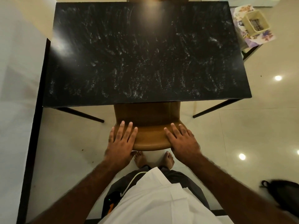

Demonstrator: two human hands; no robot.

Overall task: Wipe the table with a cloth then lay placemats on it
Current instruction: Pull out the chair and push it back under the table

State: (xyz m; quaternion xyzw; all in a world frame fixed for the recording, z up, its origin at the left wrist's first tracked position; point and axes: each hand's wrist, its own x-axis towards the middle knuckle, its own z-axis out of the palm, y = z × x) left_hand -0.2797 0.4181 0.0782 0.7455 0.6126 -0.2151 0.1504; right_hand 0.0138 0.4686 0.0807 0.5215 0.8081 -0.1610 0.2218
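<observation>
A black rectangular table (pixel 142 52) fills the upper half of the head view, its top streaked with pale smears. A brown chair (pixel 148 126) is tucked under the table's near edge. My left hand (pixel 121 141) lies flat on the left end of the chair's backrest, fingers straight. My right hand (pixel 182 139) lies flat on the right end of the same backrest. Neither hand holds anything. No cloth shows in either hand. At the far right, floral sheets (pixel 258 38) that may be placemats lie on a side surface beyond the table.
A cream basket (pixel 255 23) stands on the floral sheets at the upper right. A white wall and a dark strip (pixel 32 143) run along the left. A black bag (pixel 283 194) lies on the tiled floor at the lower right. My bare feet stand behind the chair.
</observation>
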